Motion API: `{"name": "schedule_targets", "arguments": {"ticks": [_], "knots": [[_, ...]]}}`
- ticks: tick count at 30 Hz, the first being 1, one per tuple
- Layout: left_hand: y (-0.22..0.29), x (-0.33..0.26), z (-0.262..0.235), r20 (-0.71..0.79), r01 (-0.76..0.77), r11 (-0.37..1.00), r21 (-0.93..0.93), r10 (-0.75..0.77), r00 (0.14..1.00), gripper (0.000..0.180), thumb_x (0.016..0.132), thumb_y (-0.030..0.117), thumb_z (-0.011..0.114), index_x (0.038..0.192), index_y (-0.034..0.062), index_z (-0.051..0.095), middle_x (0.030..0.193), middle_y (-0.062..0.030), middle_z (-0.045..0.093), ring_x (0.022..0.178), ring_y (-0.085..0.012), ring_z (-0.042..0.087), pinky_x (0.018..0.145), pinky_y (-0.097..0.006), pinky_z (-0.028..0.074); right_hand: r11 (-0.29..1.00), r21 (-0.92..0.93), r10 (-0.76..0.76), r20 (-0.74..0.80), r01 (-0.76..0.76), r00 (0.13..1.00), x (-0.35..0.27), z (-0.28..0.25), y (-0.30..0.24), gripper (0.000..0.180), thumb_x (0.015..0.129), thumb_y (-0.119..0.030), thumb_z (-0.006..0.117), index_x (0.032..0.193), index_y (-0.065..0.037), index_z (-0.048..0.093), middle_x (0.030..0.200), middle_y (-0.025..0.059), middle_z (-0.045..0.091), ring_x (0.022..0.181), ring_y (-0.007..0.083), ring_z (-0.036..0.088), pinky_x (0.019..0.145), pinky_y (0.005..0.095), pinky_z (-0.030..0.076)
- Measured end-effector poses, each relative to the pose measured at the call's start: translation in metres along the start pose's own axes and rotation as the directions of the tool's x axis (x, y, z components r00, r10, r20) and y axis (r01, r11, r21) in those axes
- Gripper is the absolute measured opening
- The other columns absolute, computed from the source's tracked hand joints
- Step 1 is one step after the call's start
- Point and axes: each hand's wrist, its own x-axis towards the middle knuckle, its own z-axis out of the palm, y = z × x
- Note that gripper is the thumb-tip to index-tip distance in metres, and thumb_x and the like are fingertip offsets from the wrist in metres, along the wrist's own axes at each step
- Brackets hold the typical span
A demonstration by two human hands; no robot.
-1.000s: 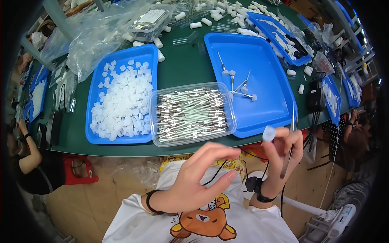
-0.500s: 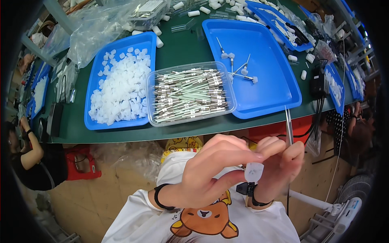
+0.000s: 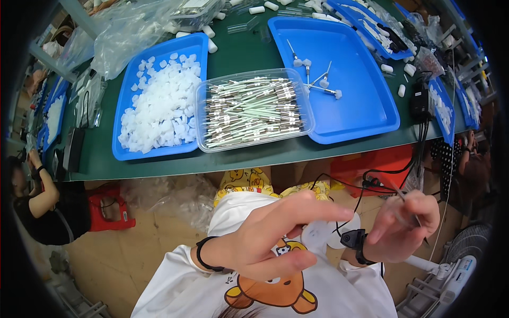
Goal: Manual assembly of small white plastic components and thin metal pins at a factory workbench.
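My left hand [image 3: 278,233] is in front of my chest, its index finger stretched to the right and its thumb apart below. A whitish rounded piece [image 3: 316,234] shows between that finger and thumb; whether it touches them I cannot tell. To the right, my right hand [image 3: 404,225] is raised, its fingers curled around thin metal tweezers [image 3: 398,192], which are blurred. Beyond both hands, a clear plastic box [image 3: 254,147] holds many pale green and metal rods. At its left, a blue tray [image 3: 121,151] carries a heap of small white caps [image 3: 159,114].
A second blue tray [image 3: 366,106] holds several rods fitted with white pieces. Loose white cylinders and plastic bags [image 3: 127,40] lie farther back on the green table [image 3: 90,169]. Black cables [image 3: 419,153] hang at the right front edge. A fan [image 3: 472,244] stands at lower right; another person [image 3: 45,206] sits left.
My left thumb and index finger have spread from their pinch on a white cap. My right hand has moved right and down, and the tweezers in it have tilted from upright.
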Motion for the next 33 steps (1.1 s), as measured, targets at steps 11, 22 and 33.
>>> {"name": "schedule_targets", "arguments": {"ticks": [11, 22, 33], "knots": [[-0.001, -0.007, -0.001, -0.023, -0.041, 0.999, 0.032, 0.041, 0.999, 0.050, 0.087, 0.040, 0.042, 0.102, -0.0050, 0.056, 0.074, -0.0057, 0.052, 0.060, -0.0144, 0.047, 0.056, -0.027, 0.033, 0.998, -0.009, -0.055, 0.364, 0.062, 0.930, 0.011, 0.009, -0.007, 0.035, 0.086, -0.029, 0.048, 0.093, 0.001, 0.033, 0.072, 0.0205, 0.060, 0.049, 0.0239, 0.060, 0.041, 0.0296, 0.051], [-0.001, -0.008, -0.004, -0.005, -0.056, 0.993, 0.106, 0.057, 0.998, 0.038, 0.080, 0.033, 0.059, 0.097, -0.0012, 0.059, 0.073, -0.0040, 0.052, 0.063, -0.0147, 0.047, 0.059, -0.028, 0.035, 0.987, -0.141, 0.135, 0.420, -0.083, 0.898, 0.007, 0.022, -0.018, 0.026, 0.083, -0.020, 0.055, 0.098, -0.002, 0.042, 0.080, 0.0148, 0.059, 0.062, 0.0263, 0.063, 0.049, 0.0330, 0.052], [0.003, -0.006, -0.007, 0.018, -0.062, 0.970, 0.237, 0.060, 0.998, 0.032, 0.078, 0.029, 0.061, 0.093, 0.0009, 0.060, 0.072, -0.0031, 0.050, 0.059, -0.0133, 0.044, 0.053, -0.026, 0.034, 0.957, -0.232, 0.262, 0.433, -0.174, 0.863, 0.018, 0.022, -0.027, 0.023, 0.082, -0.022, 0.055, 0.093, -0.004, 0.045, 0.079, 0.0115, 0.060, 0.063, 0.0259, 0.063, 0.050, 0.0322, 0.052]]}}
